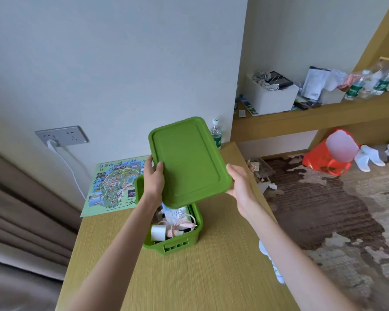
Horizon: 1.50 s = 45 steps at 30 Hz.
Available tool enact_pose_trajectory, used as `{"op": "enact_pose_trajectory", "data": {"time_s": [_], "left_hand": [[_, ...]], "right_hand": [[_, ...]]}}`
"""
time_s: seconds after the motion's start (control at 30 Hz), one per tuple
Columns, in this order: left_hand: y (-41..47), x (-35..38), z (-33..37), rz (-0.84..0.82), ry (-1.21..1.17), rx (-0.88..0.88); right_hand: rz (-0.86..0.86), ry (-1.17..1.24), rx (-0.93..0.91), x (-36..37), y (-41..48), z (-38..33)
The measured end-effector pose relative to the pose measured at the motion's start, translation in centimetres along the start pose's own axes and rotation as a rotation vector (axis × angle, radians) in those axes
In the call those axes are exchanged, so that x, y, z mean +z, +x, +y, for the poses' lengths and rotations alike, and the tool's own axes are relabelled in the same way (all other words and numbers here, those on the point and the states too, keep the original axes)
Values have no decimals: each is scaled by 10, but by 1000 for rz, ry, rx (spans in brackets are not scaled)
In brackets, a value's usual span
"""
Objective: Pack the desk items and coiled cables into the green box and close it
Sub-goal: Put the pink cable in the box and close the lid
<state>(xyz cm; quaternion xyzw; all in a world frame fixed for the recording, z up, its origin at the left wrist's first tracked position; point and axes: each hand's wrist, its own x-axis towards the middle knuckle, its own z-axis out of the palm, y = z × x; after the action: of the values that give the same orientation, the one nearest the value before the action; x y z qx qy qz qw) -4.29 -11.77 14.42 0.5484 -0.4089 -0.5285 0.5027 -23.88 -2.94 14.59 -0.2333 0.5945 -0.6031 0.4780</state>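
Both forearms are reached forward over the desk. The green lid is clamped between the left hand, thumb on its top face, and the right hand, whose fingers are hidden underneath. The lid is held above the open green box, tilted with its top face toward the camera and its long axis running away from the person.

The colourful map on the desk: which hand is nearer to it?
Left. The left hand holds the lid at its left edge, up by the map's right side; the right hand holds the opposite edge, farther away.
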Motion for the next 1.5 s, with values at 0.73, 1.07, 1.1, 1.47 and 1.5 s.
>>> {"op": "enact_pose_trajectory", "data": {"time_s": [0.73, 1.07, 1.1, 1.47, 1.5], "left_hand": [[-21, -96, -79, 193, 1016, 15], [-25, -91, -97, 201, 1020, 133], [-26, -91, -100, 205, 1034, 142], [-18, -90, -108, 251, 1045, 145], [-16, -90, -105, 244, 1070, 136]], "right_hand": [[-70, -998, -546, 53, 0, 117], [-82, -1006, -557, 43, -7, 130], [-85, -996, -561, 42, -7, 132], [-122, -939, -514, 43, -3, 142], [-124, -966, -519, 43, -3, 140]]}}
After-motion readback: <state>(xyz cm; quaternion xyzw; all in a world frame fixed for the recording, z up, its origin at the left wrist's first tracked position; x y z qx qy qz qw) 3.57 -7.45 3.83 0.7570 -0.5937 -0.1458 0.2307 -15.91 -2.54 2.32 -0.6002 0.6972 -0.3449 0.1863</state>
